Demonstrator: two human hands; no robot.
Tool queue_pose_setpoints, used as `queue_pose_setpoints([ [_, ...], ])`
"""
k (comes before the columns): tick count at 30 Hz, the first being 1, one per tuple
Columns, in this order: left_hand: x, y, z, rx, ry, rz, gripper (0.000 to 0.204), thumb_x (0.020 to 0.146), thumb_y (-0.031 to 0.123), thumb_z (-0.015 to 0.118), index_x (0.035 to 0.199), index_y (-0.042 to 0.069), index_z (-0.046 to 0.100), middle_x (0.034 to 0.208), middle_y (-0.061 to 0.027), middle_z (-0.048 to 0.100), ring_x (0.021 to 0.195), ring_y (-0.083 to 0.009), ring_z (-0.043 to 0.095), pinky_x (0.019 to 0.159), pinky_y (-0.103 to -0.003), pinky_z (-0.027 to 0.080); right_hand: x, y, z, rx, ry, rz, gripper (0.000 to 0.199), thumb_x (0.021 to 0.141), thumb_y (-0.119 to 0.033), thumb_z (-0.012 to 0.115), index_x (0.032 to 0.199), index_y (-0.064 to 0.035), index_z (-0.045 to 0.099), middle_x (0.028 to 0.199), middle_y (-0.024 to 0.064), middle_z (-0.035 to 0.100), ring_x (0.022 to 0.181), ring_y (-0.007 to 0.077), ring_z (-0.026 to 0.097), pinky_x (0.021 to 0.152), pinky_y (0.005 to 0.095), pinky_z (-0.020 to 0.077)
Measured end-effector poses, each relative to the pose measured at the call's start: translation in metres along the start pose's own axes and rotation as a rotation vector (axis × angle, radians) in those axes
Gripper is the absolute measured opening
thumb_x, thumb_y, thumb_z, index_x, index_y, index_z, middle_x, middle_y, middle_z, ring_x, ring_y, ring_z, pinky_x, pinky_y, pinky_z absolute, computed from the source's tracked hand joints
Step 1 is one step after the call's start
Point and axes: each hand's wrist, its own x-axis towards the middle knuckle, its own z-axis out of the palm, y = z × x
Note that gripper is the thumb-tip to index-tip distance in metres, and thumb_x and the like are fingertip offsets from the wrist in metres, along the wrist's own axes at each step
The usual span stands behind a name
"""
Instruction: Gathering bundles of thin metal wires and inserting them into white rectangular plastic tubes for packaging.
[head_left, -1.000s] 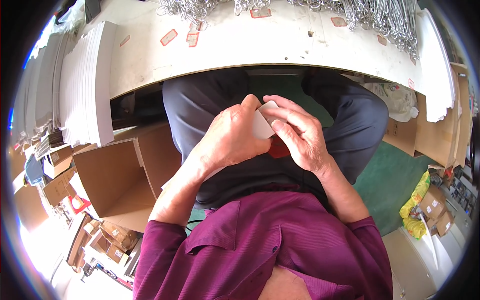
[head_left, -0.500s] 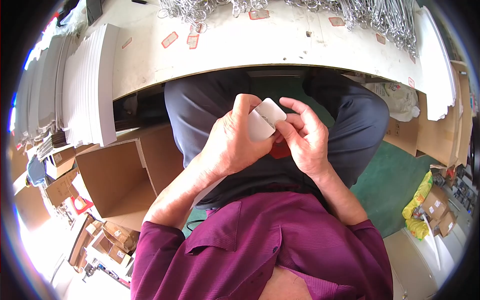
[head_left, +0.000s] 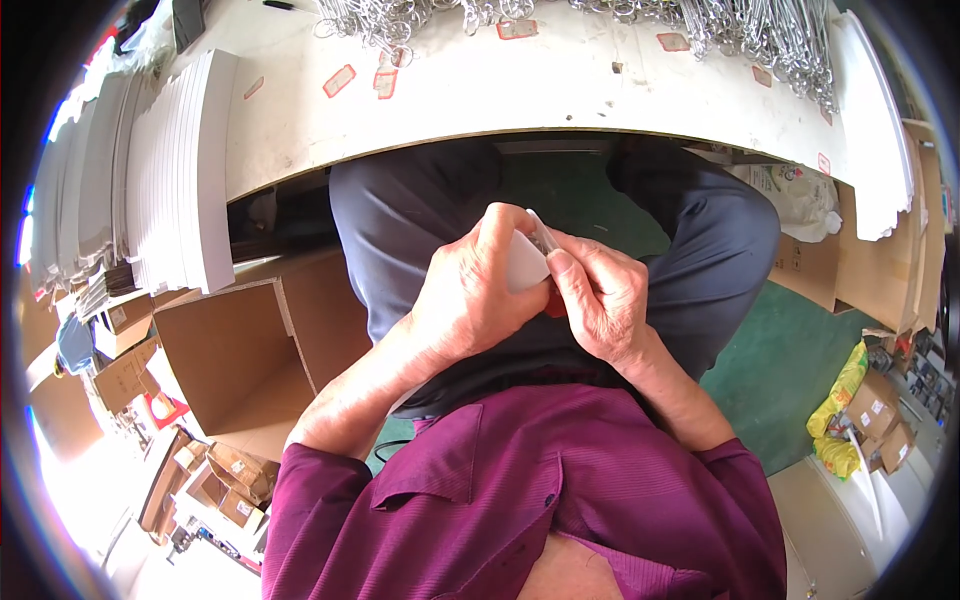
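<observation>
Above my lap, my left hand [head_left: 475, 285] is wrapped round a small white carton [head_left: 526, 266], thumb along its upper side. My right hand [head_left: 605, 295] pinches the carton's white end flap [head_left: 543, 234], which stands tilted up nearly edge-on. Both hands meet at the carton's far end. What lies inside the carton is hidden by fingers and flap. Just below the hands a bit of something red [head_left: 555, 304] shows, too covered to name.
Ahead is a white worktable [head_left: 470, 100] with heaps of metal chains and rings [head_left: 755, 45] along its far side. White folded cardboard [head_left: 180, 170] stands stacked at left. An open brown box [head_left: 235, 350] sits below it. More cardboard [head_left: 880, 240] leans at right.
The flap, earlier facing up with its broad side showing, has swung to stand nearly edge-on. My right fingers have closed in on it, and the hands are nearer together.
</observation>
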Motion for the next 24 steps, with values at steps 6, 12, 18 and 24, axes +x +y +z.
queue_pose_setpoints([
  [6,-0.005,-0.005,0.004,0.042,0.040,0.017,0.074,0.078,0.010,0.083,0.139,0.006,0.040,0.106,-0.0197,0.070,0.095,-0.0380,0.074,0.080,-0.043,0.061,0.004,-0.003,-0.002,0.146,-0.076,0.296,0.026,0.105,-0.018,0.063,0.095,0.0046,0.071,0.072,0.0048,0.068,0.058,0.0076,0.063,0.051,0.0235,0.0499],
  [12,-0.001,-0.004,0.001,0.048,-0.017,-0.023,0.092,0.077,0.010,0.082,0.154,0.009,0.030,0.112,-0.0186,0.070,0.096,-0.0394,0.074,0.083,-0.044,0.062,0.014,-0.002,0.001,0.553,-0.082,0.566,0.010,0.096,-0.008,0.075,0.092,-0.0012,0.069,0.074,-0.0017,0.066,0.063,0.0001,0.055,0.053,0.0199,0.0445],
  [18,-0.002,-0.007,0.006,0.039,-0.035,0.024,0.089,0.076,0.011,0.082,0.150,0.008,0.033,0.112,-0.0191,0.070,0.096,-0.0410,0.073,0.081,-0.045,0.062,0.007,0.006,0.008,0.442,-0.043,0.529,0.012,0.093,-0.004,0.077,0.094,-0.0024,0.065,0.080,-0.0001,0.068,0.072,0.0013,0.060,0.063,0.0196,0.0508],
  [24,-0.011,-0.009,0.009,0.188,0.004,0.030,0.067,0.075,0.013,0.082,0.133,0.001,0.051,0.109,-0.0193,0.071,0.096,-0.0395,0.073,0.079,-0.046,0.062,0.008,0.009,0.009,0.539,0.041,0.512,0.011,0.094,-0.005,0.076,0.094,-0.0021,0.066,0.081,0.0012,0.069,0.071,0.0026,0.062,0.063,0.0210,0.0525],
])
